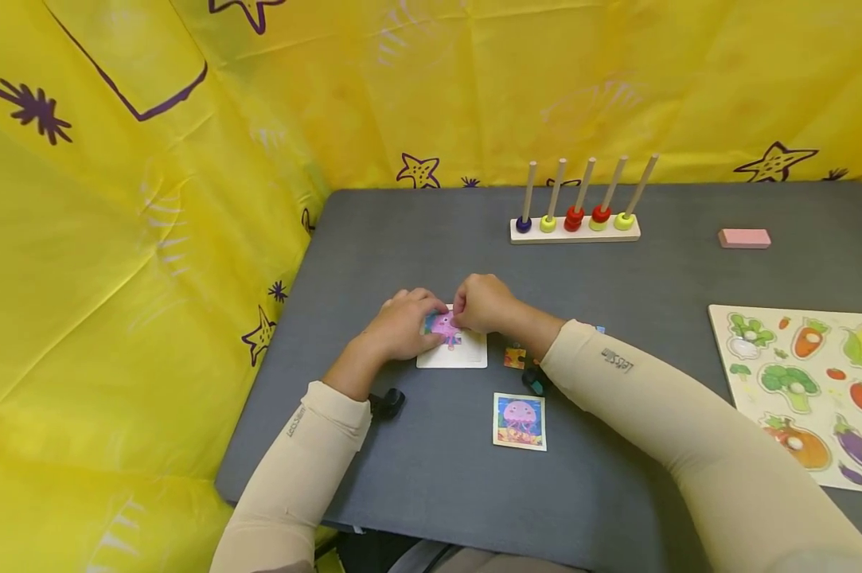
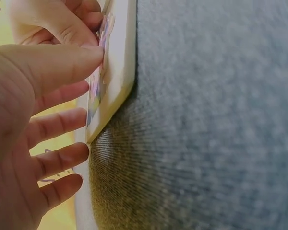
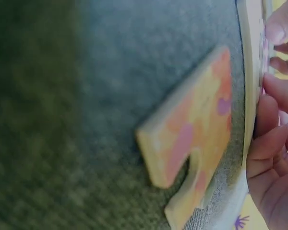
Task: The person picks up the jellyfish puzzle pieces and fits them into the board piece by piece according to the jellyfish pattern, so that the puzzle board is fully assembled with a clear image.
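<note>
Two hands: one left hand (image 1: 405, 325), one right hand (image 1: 486, 302). One puzzle tray (image 1: 450, 361) and one jellyfish card (image 1: 520, 422). Loose puzzle pieces (image 1: 514, 356) number at least two, perhaps more, since the right sleeve (image 1: 638, 378) covers that spot. One stand (image 1: 575, 237), five pegs (image 1: 584, 185), seven rings (image 1: 574, 218): three red, three yellow, one dark blue. One pink block (image 1: 744, 238). One vegetable board (image 1: 749, 394).

The tabletop (image 1: 431, 485) looks matt and rough-grained, the yellow sheeting (image 1: 65, 263) glossy, the puzzle tray (image 1: 477, 355) smooth wood
</note>
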Motion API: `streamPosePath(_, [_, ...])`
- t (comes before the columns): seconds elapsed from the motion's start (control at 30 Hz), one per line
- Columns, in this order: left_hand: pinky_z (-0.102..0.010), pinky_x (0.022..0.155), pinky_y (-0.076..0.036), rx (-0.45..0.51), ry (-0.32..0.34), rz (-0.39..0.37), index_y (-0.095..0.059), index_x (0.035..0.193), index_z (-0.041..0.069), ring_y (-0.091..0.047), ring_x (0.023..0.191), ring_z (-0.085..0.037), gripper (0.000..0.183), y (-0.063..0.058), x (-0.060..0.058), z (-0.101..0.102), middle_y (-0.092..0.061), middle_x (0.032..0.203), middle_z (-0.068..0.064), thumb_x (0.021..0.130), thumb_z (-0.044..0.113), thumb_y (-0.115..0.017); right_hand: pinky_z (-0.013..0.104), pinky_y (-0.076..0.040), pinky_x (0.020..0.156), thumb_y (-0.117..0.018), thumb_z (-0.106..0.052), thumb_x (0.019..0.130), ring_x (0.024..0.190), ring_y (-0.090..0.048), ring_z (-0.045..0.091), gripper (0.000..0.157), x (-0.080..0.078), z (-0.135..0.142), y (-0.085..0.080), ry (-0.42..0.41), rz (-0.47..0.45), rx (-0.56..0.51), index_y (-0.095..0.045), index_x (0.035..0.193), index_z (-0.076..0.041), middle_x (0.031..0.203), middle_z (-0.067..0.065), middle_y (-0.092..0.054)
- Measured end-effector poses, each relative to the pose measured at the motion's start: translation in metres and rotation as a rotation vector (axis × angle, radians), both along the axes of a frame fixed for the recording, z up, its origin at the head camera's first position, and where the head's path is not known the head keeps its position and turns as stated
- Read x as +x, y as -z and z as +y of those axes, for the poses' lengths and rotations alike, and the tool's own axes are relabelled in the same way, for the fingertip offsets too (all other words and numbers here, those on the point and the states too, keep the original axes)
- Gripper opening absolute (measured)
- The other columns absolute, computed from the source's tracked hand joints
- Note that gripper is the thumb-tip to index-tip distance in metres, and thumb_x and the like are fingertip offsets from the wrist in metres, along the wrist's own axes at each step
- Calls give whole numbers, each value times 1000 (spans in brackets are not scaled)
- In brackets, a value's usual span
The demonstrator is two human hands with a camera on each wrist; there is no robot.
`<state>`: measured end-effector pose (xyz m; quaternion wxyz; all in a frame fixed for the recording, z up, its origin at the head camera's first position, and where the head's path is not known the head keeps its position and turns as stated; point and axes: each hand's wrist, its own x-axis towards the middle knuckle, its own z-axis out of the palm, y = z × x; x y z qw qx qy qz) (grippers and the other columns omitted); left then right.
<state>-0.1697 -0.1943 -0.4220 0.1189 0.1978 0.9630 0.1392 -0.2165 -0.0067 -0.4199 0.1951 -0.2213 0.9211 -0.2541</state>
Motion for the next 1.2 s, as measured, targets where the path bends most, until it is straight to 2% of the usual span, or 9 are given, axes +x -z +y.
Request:
streamPosePath(0.2, [-50,105,-40,-10,-13,-10,-67,131,17,-51,123,-30,44,-1,1,2,-59,135,-5,91,34,-74,29,-44,65,-80,-25,87,79,-59,21,17,-1,3,0,8,-23,-28,-75,74,-15,73,-2,-68])
streamPosePath(0.33, [-49,106,-40,-26,-6,-7,-66,133,18,-50,124,-29,45,1,-1,4,-59,136,-4,92,35,-72,30,-45,65,-74,-21,91,78,-59,19,13,-4,17,-4,-15,-5,-49,-77,81,-14,76,-1,-67])
streamPosePath(0.5, [-47,104,-39,-50,1,11,-64,135,20,-48,125,-28,45,0,0,8,-57,137,-3,94,35,-69,38,-47,74,-69,-16,95,80,-59,23,10,-3,49,-20,-90,74,11,-76,90,-11,83,3,-67])
streamPosePath(0.67, [-46,105,-36,-10,47,13,-66,135,28,-45,125,-27,39,-1,1,10,-55,137,-4,96,33,-67,42,-48,75,-71,-15,93,79,-60,22,10,1,88,-28,-119,120,80,-75,84,-12,79,1,-67])
streamPosePath(0.8, [-46,105,-36,5,104,-5,-68,132,33,-45,124,-27,35,0,0,13,-55,138,-5,97,31,-66,44,-49,76,-74,-14,90,79,-61,22,3,6,122,-30,-103,89,117,-75,88,-12,83,2,-68])
streamPosePath(0.83, [-46,105,-36,4,113,-7,-69,132,33,-45,123,-27,35,0,-1,13,-55,138,-5,97,30,-67,45,-49,77,-76,-14,89,79,-61,22,4,8,131,-30,-94,77,124,-74,91,-11,85,3,-68])
streamPosePath(1.0, [-46,105,-38,-1,115,-27,-68,133,33,-45,123,-26,37,1,-2,12,-55,137,-4,96,30,-70,46,-48,78,-84,-20,82,84,-59,26,29,14,167,-26,-60,18,169,-69,103,-7,91,8,-64])
streamPosePath(1.2, [-45,104,-39,8,100,-54,-69,132,33,-45,124,-26,37,0,-4,12,-55,137,-4,95,30,-71,42,-44,76,-85,-19,81,82,-54,24,23,20,183,-13,-68,37,156,-67,92,-11,84,5,-60])
